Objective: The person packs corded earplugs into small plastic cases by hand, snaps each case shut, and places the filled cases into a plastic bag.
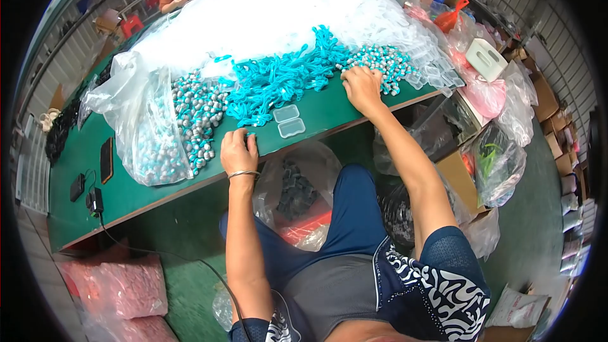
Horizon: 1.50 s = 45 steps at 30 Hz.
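My left hand (pixel 237 154), with a bracelet at the wrist, rests near the table's front edge. Its fingers are curled, and a bit of teal shows at the fingertips; what they hold is mostly hidden. My right hand (pixel 363 90) is bent over the near edge of a pile of small teal-and-grey plugs (pixel 394 66), fingertips drawn together and their contents hidden. Between the hands lies an open clear plastic case (pixel 292 128), its two halves flat on the table. Behind it is a heap of teal cords (pixel 272 82). A second pile of plugs (pixel 197 111) sits left of the cords.
Plugs spill from a clear bag (pixel 149 126) on the green table (pixel 142 193). A huge mound of clear cases (pixel 253 12) covers the back. A phone (pixel 107 159) and a cabled black adapter (pixel 94 201) lie left. An open bag of dark pieces (pixel 296 190) stands below the edge.
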Available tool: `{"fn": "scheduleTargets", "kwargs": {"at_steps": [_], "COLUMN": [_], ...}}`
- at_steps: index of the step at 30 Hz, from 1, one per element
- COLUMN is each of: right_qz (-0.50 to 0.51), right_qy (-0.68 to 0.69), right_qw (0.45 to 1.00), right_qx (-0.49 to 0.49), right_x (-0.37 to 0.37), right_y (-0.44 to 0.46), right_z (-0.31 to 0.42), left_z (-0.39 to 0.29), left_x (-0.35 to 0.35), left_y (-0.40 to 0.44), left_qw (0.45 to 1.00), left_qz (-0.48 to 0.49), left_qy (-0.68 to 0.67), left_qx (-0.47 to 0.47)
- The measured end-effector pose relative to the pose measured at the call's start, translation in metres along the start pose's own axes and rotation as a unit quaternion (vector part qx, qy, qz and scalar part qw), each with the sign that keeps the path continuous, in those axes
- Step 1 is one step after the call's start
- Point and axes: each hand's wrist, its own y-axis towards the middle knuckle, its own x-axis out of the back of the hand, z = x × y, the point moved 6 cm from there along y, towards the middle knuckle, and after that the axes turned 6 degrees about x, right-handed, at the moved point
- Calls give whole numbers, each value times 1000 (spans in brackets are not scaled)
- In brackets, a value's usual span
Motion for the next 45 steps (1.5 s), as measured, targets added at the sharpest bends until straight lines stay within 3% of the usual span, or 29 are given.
{"fn": "scheduleTargets", "kwargs": {"at_steps": [7,9,14,19,21,23,27,29,31,35,45], "right_qz": [-36,39,80,98,57,78,89,64,52,0,108], "right_qy": [206,278,260,243,377,418,471,434,407,310,289], "right_qw": [977,959,962,965,922,904,876,897,911,951,951], "right_qx": [27,-35,-22,-11,-71,-29,-61,-53,-34,-8,-19], "right_x": [-5,-15,-17,-11,-2,7,8,4,0,5,-3], "right_y": [-7,-9,-12,-9,-8,-9,-14,-18,-21,-27,-14], "right_z": [23,26,35,44,53,72,102,109,115,126,112], "left_z": [1,1,2,-6,-16,-26,-46,-46,-55,-56,-52], "left_x": [0,1,4,3,-2,-11,-28,-37,-33,-31,-39], "left_y": [0,0,0,-2,-4,-5,-1,-1,0,-1,1], "left_qw": [1000,1000,998,982,975,970,972,977,987,992,987], "left_qz": [3,9,10,9,31,59,82,105,73,67,131], "left_qy": [-16,-24,-51,-185,-219,-230,-217,-184,-133,-106,-91], "left_qx": [2,14,18,45,37,40,15,16,-47,-32,9]}}
